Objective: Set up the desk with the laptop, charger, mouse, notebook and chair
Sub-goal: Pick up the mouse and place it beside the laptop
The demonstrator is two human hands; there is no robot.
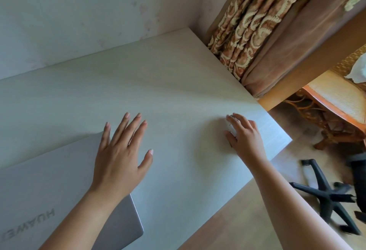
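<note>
A closed silver laptop (49,180) lies at the near left of the pale desk (138,83). My left hand (120,150) hovers over the laptop's right corner, fingers spread, holding nothing. My right hand (244,133) rests on a small white mouse (229,127) near the desk's right edge; the hand covers most of the mouse. The black office chair (328,196) stands on the floor to the right, with only its star base and part of its seat in view. No charger or notebook is visible.
A wall runs along the desk's far edge. A patterned curtain (257,28) hangs at the far right corner. A rattan chair (336,107) with a cushion stands beyond the desk on the wooden floor (247,220).
</note>
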